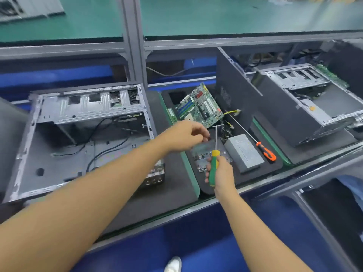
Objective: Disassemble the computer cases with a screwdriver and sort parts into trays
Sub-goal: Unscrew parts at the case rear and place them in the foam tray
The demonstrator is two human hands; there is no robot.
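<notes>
An open grey computer case (82, 138) lies on the left of the bench, stripped inside except for a few black cables. My right hand (220, 173) grips a green and yellow screwdriver (214, 165), shaft pointing up and away over the black foam tray (261, 169). My left hand (186, 136) reaches over the tray with fingers pinched together; something small may be between them, too small to tell. A green motherboard (200, 107) leans at the tray's back. A flat metal plate (206, 154) lies under my hands.
A grey power supply (243, 152) and an orange and black screwdriver (265, 152) lie in the tray's right half. A dark side panel (235, 99) stands upright beside it. A second open case (310, 103) sits at the right. Metal frame posts (133, 46) rise behind.
</notes>
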